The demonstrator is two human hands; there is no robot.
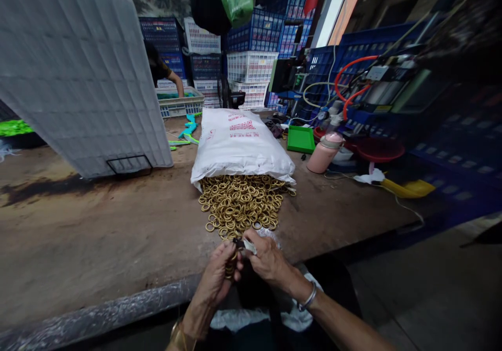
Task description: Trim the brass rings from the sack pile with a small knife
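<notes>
A heap of brass rings spills from the open mouth of a white sack lying on the worn wooden bench. At the bench's near edge my left hand is closed around a stack of brass rings. My right hand pinches a small piece of clear plastic or a tie just above that stack. Both hands touch each other in front of the heap. A bracelet sits on each wrist.
A tilted white crate stands at the left. A pink flask, green tray, red basin and yellow scoop lie to the right. Stacked crates fill the back, where another person's arm reaches into a basket.
</notes>
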